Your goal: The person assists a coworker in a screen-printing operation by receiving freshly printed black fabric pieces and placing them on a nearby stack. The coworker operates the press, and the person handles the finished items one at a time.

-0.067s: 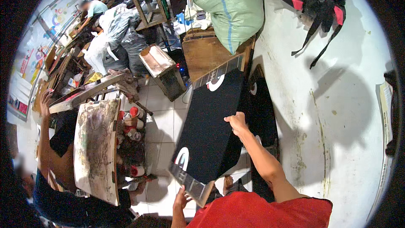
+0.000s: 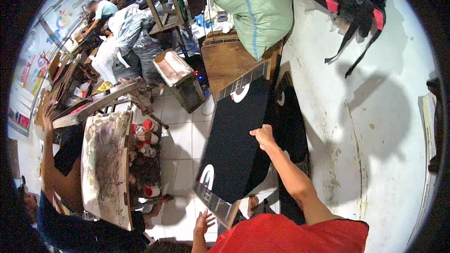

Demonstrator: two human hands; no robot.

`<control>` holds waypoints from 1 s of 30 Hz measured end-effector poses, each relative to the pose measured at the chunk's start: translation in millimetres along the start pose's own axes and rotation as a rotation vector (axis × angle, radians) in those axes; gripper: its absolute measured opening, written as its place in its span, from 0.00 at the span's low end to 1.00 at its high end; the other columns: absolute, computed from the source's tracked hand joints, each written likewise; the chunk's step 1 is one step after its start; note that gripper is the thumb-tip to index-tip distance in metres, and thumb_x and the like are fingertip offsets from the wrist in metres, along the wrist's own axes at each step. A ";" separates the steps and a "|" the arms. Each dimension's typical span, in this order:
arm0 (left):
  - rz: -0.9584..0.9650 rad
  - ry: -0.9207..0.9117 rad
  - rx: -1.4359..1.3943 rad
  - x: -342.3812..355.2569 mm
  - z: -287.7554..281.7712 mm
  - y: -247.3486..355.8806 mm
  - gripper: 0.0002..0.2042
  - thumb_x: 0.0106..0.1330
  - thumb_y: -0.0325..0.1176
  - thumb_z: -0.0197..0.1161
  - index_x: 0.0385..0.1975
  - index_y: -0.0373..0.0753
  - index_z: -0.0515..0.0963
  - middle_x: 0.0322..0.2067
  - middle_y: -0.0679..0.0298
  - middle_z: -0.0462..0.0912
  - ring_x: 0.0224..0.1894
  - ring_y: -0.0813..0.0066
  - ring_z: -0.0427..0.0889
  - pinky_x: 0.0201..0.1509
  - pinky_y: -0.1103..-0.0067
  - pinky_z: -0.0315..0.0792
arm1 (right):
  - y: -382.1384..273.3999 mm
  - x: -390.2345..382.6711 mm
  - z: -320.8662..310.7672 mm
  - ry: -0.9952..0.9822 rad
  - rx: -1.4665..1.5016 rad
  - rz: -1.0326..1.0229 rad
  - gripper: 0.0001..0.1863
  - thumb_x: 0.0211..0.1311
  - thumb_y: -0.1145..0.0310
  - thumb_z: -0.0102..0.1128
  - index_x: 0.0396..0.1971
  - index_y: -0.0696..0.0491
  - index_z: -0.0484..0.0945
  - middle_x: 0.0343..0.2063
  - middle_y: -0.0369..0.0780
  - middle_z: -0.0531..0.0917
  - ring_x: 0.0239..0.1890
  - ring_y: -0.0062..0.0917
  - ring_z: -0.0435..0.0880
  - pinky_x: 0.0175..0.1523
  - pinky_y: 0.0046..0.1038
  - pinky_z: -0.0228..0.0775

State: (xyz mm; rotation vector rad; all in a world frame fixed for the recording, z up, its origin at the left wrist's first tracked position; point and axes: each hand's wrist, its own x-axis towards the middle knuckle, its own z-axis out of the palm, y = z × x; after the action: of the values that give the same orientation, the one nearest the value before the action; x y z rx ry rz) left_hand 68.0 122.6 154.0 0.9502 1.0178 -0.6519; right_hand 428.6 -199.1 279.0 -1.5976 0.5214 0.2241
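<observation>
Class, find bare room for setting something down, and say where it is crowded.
White floor tiles show bare between the red-topped containers and the black cloth under the right hand, up to the wooden box. Crowded: around those containers, and upper left, heaped with plastic bags.

Green sack [image 2: 272, 16], marked by blue stripe [image 2: 254, 23], is noted beside white wall [image 2: 393, 187]. Stained board [image 2: 105, 159] is flanked by red-topped containers [image 2: 150, 125]. Plastic bags [image 2: 123, 26] are heaped near wooden box [image 2: 180, 78].

long board [image 2: 231, 215]: black cloth [image 2: 232, 140] over it, ends uncovered | white tiled floor [image 2: 179, 143]: wooden box [image 2: 189, 94] standing
</observation>
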 end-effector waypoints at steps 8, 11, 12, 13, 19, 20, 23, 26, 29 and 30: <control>-0.268 0.149 0.295 27.1 -96.5 -42.8 0.33 0.55 0.52 0.59 0.54 0.38 0.58 0.49 0.52 0.70 0.51 0.54 0.70 0.46 0.60 0.69 | 44.1 98.7 -5.4 0.320 -0.770 -0.142 0.06 0.37 0.76 0.57 0.17 0.62 0.71 0.22 0.49 0.76 0.29 0.39 0.77 0.37 0.36 0.67; -0.294 0.261 0.280 42.7 -117.1 -25.7 0.29 0.55 0.50 0.60 0.50 0.38 0.62 0.47 0.53 0.72 0.48 0.57 0.72 0.43 0.62 0.70 | 56.3 107.9 -22.1 0.326 -0.899 -0.134 0.10 0.40 0.73 0.53 0.24 0.63 0.75 0.28 0.55 0.78 0.36 0.49 0.77 0.45 0.39 0.69; -0.305 0.300 0.273 45.8 -120.8 -19.3 0.27 0.55 0.49 0.60 0.49 0.38 0.63 0.46 0.54 0.72 0.47 0.58 0.73 0.42 0.62 0.71 | 61.1 107.2 -30.5 0.338 -0.920 -0.140 0.10 0.39 0.74 0.53 0.25 0.63 0.75 0.29 0.55 0.78 0.36 0.50 0.77 0.46 0.39 0.68; -0.315 0.338 0.266 47.9 -122.0 -12.3 0.26 0.55 0.48 0.60 0.48 0.39 0.64 0.45 0.55 0.73 0.45 0.58 0.74 0.40 0.63 0.71 | 65.9 107.0 -39.7 0.356 -0.955 -0.152 0.11 0.39 0.74 0.52 0.26 0.63 0.75 0.29 0.56 0.78 0.36 0.50 0.76 0.46 0.39 0.68; 0.088 0.312 0.191 101.3 -69.2 106.6 0.21 0.58 0.37 0.55 0.51 0.39 0.65 0.38 0.58 0.78 0.33 0.67 0.78 0.35 0.74 0.69 | 114.2 119.2 -99.0 0.326 -1.042 -0.067 0.15 0.37 0.72 0.51 0.29 0.63 0.75 0.32 0.57 0.77 0.38 0.49 0.76 0.47 0.41 0.67; 0.111 0.320 0.121 105.7 -49.3 130.2 0.26 0.57 0.36 0.57 0.56 0.40 0.60 0.40 0.58 0.77 0.35 0.67 0.78 0.36 0.73 0.70 | 122.8 122.2 -109.6 0.323 -1.042 -0.083 0.15 0.37 0.72 0.51 0.29 0.62 0.75 0.32 0.57 0.77 0.38 0.48 0.76 0.46 0.41 0.67; 0.242 0.246 0.173 103.3 12.2 177.0 0.29 0.57 0.34 0.57 0.58 0.36 0.56 0.39 0.57 0.77 0.37 0.67 0.78 0.37 0.74 0.70 | 139.9 124.8 -134.7 0.318 -1.112 -0.071 0.17 0.38 0.71 0.51 0.33 0.62 0.74 0.32 0.56 0.77 0.39 0.48 0.76 0.46 0.40 0.68; 0.255 0.274 0.161 96.9 60.4 181.0 0.29 0.57 0.34 0.57 0.58 0.34 0.56 0.39 0.57 0.77 0.36 0.67 0.79 0.37 0.75 0.70 | 131.8 135.2 -159.6 0.231 -1.062 0.066 0.20 0.43 0.73 0.48 0.40 0.65 0.71 0.43 0.56 0.72 0.47 0.48 0.69 0.53 0.41 0.59; 0.106 0.315 0.128 103.7 87.6 146.8 0.28 0.57 0.33 0.57 0.57 0.34 0.57 0.38 0.57 0.77 0.36 0.68 0.78 0.37 0.75 0.70 | 119.3 148.8 -175.1 0.142 -1.130 0.218 0.26 0.46 0.74 0.47 0.49 0.67 0.65 0.51 0.55 0.67 0.53 0.46 0.65 0.62 0.39 0.50; 0.047 0.296 0.093 105.8 92.9 128.9 0.28 0.57 0.33 0.58 0.57 0.34 0.57 0.38 0.57 0.77 0.36 0.68 0.78 0.36 0.75 0.70 | 116.4 155.5 -179.3 0.145 -1.169 0.221 0.26 0.46 0.74 0.48 0.49 0.67 0.65 0.50 0.55 0.68 0.53 0.45 0.66 0.62 0.39 0.50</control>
State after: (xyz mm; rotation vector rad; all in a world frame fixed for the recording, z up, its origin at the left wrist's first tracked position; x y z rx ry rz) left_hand 254.1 95.9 121.0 1.1731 1.2299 -0.5320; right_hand 481.7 -407.3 125.0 -2.7000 0.7391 0.6655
